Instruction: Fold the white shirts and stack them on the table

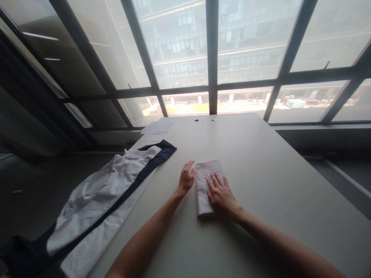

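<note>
A white cloth (pixel 206 205), folded into a narrow upright rectangle, lies in the middle of the table. My right hand (pixel 220 192) rests flat on top of it with the fingers spread, covering its right part. Just beside the cloth's upper left edge is my left hand (pixel 187 177), thumb and fingers apart and nothing in it. Whether its fingertips touch the cloth's edge I cannot tell. What kind of garment or cloth is folded here does not show.
The white table (pixel 255 170) reaches back to large framed windows. Along its left edge lie rumpled white garments (pixel 95 193) and dark navy trousers or similar cloth (pixel 166 150), hanging over the side. White paper sheets (pixel 158 127) lie at the far left corner, near a cable hole (pixel 196 120).
</note>
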The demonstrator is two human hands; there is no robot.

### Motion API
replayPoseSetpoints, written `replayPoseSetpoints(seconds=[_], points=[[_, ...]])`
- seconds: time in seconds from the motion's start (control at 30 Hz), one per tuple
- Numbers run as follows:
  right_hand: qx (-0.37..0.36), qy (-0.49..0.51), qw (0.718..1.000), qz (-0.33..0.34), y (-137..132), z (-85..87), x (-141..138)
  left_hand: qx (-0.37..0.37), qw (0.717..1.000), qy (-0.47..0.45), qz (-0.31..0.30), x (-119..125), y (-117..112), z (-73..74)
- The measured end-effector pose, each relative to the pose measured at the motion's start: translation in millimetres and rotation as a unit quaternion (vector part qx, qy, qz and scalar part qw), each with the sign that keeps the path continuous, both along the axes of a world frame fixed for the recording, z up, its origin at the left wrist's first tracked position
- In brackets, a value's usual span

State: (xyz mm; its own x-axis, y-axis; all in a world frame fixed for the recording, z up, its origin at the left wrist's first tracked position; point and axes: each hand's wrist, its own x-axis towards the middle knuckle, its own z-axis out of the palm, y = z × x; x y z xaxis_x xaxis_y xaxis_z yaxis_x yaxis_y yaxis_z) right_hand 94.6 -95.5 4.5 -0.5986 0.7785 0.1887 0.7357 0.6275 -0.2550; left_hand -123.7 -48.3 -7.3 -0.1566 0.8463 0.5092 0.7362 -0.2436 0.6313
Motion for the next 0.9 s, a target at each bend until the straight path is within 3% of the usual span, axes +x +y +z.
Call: replayPoseSetpoints(seconds=[0.17,0.23,0.3,0.37,0.43,0.57,0.7,0.9], points=[[-0.083,0.063,0.977,0.188,40,14.1,50,0.034,0.999,-0.016,0.022,-10,-9,14.8],[-0.091,0.140,0.975,0.145,53,16.9,62,0.040,0.999,0.017,-0.020,2,-12,27.1],[-0.069,0.200,0.977,0.014,58,15.9,62,0.022,0.993,0.076,-0.091,21,-10,38.1],[-0.052,0.189,0.975,-0.108,54,11.5,53,-0.020,0.975,0.153,-0.159,41,-4,43.5],[-0.059,0.123,0.978,-0.156,44,5.6,42,-0.071,0.950,0.229,-0.201,55,5,41.3],[-0.043,0.035,0.988,-0.147,23,-0.4,28,-0.146,0.915,0.305,-0.219,58,17,23.5],[0.001,0.020,0.992,-0.122,2,1.9,17,-0.143,0.916,0.307,-0.213,50,16,11.9],[-0.020,0.004,0.994,-0.107,-26,-4.2,-6,-0.141,0.921,0.301,-0.204,53,14,11.4]])
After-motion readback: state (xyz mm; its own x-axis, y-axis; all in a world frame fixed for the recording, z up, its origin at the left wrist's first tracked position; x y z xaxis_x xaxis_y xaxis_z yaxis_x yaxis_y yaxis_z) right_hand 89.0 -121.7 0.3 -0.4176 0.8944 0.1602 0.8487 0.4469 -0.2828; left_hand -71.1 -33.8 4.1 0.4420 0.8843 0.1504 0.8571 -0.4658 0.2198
